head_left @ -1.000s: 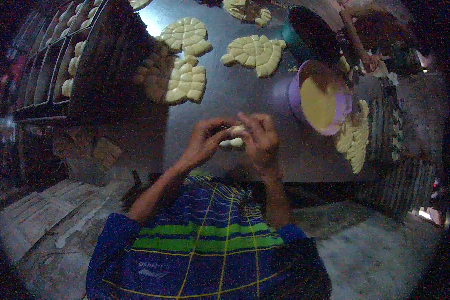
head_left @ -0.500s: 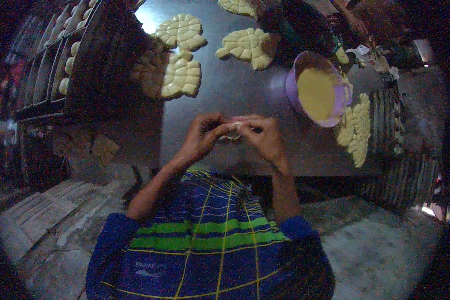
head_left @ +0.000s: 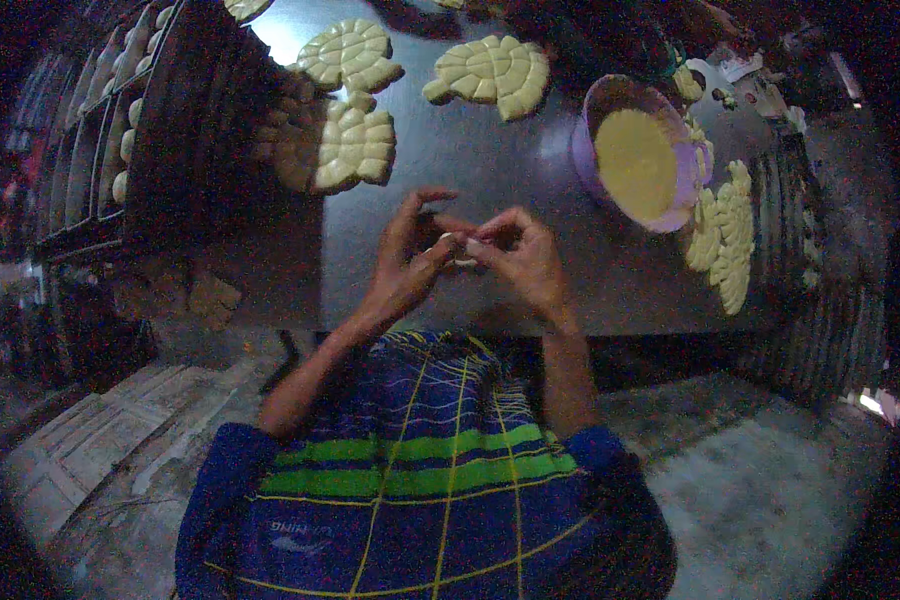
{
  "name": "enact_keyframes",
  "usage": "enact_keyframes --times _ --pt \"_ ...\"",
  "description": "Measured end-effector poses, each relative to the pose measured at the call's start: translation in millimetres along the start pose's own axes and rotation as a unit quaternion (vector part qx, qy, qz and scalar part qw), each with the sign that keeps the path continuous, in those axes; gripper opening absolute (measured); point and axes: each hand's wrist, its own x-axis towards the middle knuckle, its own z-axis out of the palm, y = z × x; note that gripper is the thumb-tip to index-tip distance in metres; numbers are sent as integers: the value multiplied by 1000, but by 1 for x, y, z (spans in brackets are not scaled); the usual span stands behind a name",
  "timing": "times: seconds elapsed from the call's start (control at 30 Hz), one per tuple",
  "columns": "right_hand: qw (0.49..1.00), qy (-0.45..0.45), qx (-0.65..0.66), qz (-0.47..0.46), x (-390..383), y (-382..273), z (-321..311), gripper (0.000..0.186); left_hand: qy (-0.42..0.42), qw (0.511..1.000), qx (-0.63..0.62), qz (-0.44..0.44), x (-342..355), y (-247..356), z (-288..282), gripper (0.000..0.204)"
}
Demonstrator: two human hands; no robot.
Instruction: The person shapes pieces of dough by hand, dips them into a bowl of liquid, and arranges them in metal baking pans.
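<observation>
My left hand (head_left: 410, 255) and my right hand (head_left: 523, 258) meet over the near part of the metal table (head_left: 430, 180). Between their fingertips is a small, pale, loop-like piece (head_left: 464, 262), too small and dim for me to tell its kind. Thumb and fingers of each hand are pinched on it, while the left forefinger stands away from the pinch. Beyond my hands lie shaped, segmented dough pieces: one at the middle left (head_left: 350, 147), one farther back (head_left: 348, 55) and one at the back centre (head_left: 492, 75).
A purple basin (head_left: 592, 165) holding a yellow mass stands on the right. Beside it lie braided-looking dough strips (head_left: 733, 240). A dark rack (head_left: 110, 215) with round dough balls rises at left. Corrugated metal (head_left: 815, 350) is at far right.
My hands have shifted slightly up in the picture, and the left forefinger has lifted away. The pale piece stays between my fingertips. The view has tilted a little.
</observation>
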Motion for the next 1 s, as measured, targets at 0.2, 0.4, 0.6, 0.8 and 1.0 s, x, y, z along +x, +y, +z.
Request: enact_keyframes --times 0.2,0.4,0.6,0.8,1.0 --pt "983 -61 176 -12 2 -1 -25 51 -105 994 11 3 16 21 10 67" --pt "977 17 -173 -120 12 32 -45 41 -61 991 -80 83 54 -4 0 52" --pt "904 157 -315 -244 23 145 -19 37 112 958 259 46 118 -35 -68 29" --pt "928 137 -314 -144 -4 89 -10 31 234 817 465 248 221 -59 -83 28" --pt "936 255 -233 -64 -6 84 -2 30 145 775 601 131 291 -65 -123 31"
